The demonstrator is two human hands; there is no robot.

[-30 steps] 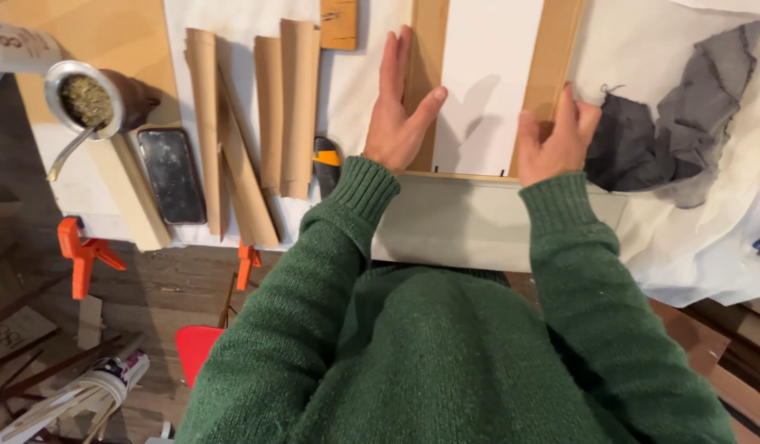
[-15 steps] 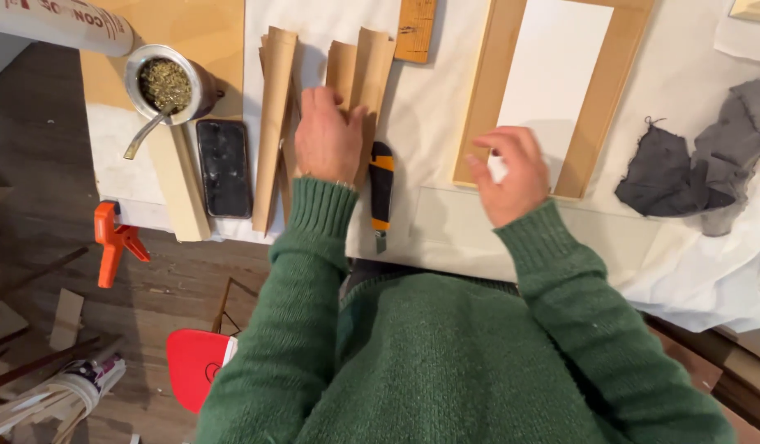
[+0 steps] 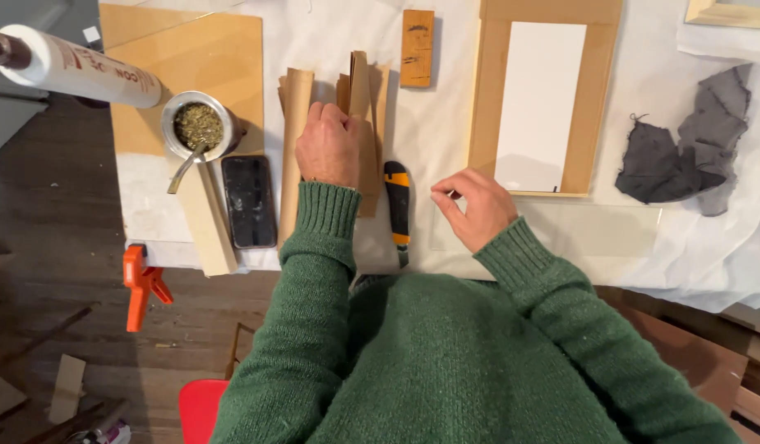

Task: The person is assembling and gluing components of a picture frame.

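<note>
White paper is covering the desk [image 3: 445,140], and dark floorboards are showing beyond its near edge. The person is gathering a bundle of thin wooden strips [image 3: 359,107]: the left hand [image 3: 326,148] is lying over them, its grip curling round the middle strips and pressing them together. Judging by this, the step in hand is sorting or picking up the strips, and lifting them cleanly would call for a firmer wrap so none slides loose. The right hand [image 3: 470,205] is hovering above the paper, its grip half open with thumb and forefinger nearly pinching; whether anything tiny is between them I cannot tell. An orange-and-black utility knife [image 3: 397,205] is lying between the two grips, and a wooden frame [image 3: 487,107] is resting just beyond the right one.
</note>
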